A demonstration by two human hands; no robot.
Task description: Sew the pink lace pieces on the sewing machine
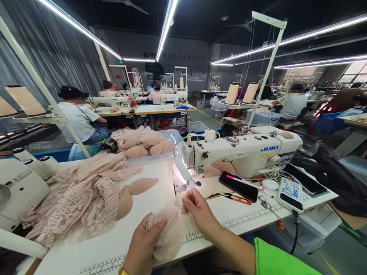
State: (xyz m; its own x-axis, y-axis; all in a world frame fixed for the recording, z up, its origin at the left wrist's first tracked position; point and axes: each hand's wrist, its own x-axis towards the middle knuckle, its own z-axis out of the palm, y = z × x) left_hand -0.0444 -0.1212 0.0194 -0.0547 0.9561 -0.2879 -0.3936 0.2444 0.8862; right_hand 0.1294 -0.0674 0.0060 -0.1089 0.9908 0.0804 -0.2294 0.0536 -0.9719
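Stretching between my two hands, a sheer beige fabric piece (169, 230) hangs over the near edge of the white table (94, 251), before the sewing machine (230, 149). My left hand (145, 238) grips its bunched part, thumb uppermost; my right hand (199, 210) pinches its upper end between thumb and fingers. To the left lies a heap of beige lace (90, 191); to the right, orange-handled snips (240, 198) beside a black phone (240, 188). Beyond stands a clear bin (154, 158) with beige garments (143, 139).
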